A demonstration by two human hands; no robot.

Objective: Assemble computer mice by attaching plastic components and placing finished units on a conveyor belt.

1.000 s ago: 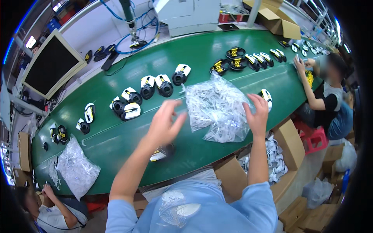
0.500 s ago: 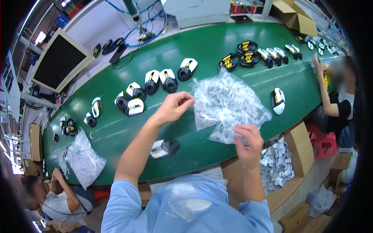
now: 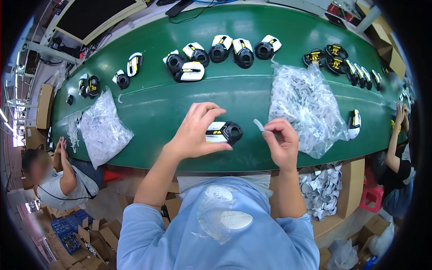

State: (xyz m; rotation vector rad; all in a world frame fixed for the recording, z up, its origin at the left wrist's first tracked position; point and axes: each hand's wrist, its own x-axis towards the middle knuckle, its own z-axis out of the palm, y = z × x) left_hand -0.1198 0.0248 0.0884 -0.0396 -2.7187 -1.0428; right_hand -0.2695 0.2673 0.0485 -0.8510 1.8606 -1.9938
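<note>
My left hand [image 3: 194, 130] grips a black, white and yellow mouse shell [image 3: 223, 132] lying on the green belt [image 3: 153, 112] in front of me. My right hand [image 3: 282, 143] pinches a small clear plastic piece [image 3: 258, 124] between thumb and forefinger, just right of the shell. A clear bag full of such plastic pieces [image 3: 307, 108] lies on the belt to the right of that hand.
Several more mouse shells [image 3: 216, 51] lie along the belt's far side, with others at the right end [image 3: 342, 63]. A second bag of parts [image 3: 104, 128] lies at left. People sit at the left [image 3: 54, 180] and at the right [image 3: 396, 148]. A carton of bagged parts [image 3: 321, 189] stands below the belt.
My left hand came back from the bag and took hold of the mouse shell. My right hand left the bag and now holds a small clear piece beside the shell.
</note>
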